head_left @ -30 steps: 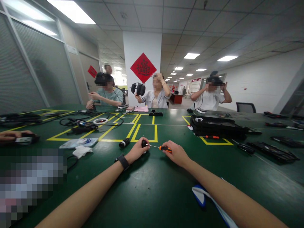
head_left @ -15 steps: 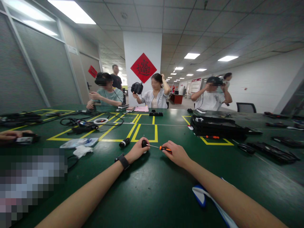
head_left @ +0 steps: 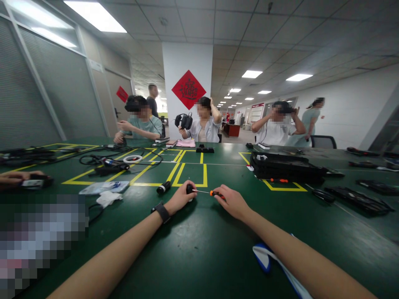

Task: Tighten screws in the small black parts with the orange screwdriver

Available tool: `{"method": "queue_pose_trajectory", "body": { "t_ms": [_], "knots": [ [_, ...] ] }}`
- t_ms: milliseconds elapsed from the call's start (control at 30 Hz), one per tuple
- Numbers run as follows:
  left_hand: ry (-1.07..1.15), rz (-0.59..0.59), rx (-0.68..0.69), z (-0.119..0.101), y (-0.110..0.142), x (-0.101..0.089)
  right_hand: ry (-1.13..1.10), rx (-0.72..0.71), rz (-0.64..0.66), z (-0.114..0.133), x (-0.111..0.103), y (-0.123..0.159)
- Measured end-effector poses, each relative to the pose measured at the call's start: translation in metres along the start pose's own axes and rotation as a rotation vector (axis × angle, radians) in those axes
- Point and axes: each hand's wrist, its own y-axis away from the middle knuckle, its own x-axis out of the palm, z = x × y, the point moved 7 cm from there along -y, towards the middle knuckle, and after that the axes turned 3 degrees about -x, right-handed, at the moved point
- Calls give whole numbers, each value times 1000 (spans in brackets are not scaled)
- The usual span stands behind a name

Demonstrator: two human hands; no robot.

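My left hand (head_left: pixel 181 196) is closed around a small black round part (head_left: pixel 189 189), mostly hidden by the fingers, just above or on the green table (head_left: pixel 187 257). My right hand (head_left: pixel 232 200) grips the orange and black handle of a screwdriver (head_left: pixel 215 193). Its thin metal shaft points left, and the tip meets the black part or lies right beside it. A black cylinder with a pale band (head_left: pixel 163 187) lies on the table to the left of my left hand.
A black case (head_left: pixel 286 164) stands right of centre, an orange-handled tool (head_left: pixel 279 180) before it. Cables (head_left: pixel 109 162), a plastic bag (head_left: pixel 104 187) and crumpled tissue (head_left: pixel 108 198) lie left. A blue-white strap (head_left: pixel 263 253) is near my right forearm. Several people sit opposite; another person's hand (head_left: pixel 26 177) is at left.
My hands, the screwdriver and the black part have hardly moved. Across the table, a person has turned the headset they hold, and a walking person has moved right in the background.
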Motion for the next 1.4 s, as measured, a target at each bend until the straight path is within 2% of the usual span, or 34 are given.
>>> {"method": "queue_pose_trajectory", "body": {
  "t_ms": [367, 633, 967, 1133, 1400],
  "knots": [
    [-27, 11, 23, -6, 2, 1, 14, 15, -31, -1, -1, -2],
    [-4, 10, 11, 0, 1, 1, -2, 38, -21, -1, -2, 1],
    [-12, 40, 26, 2, 0, 2, 24, -6, -45, 3, -3, -3],
    [-16, -7, 33, 2, -2, -2, 28, 14, 6, 3, -2, -1],
    [26, 23, 13, -2, 0, 2, -9, 24, -6, 0, 0, 0]
  ]
}}
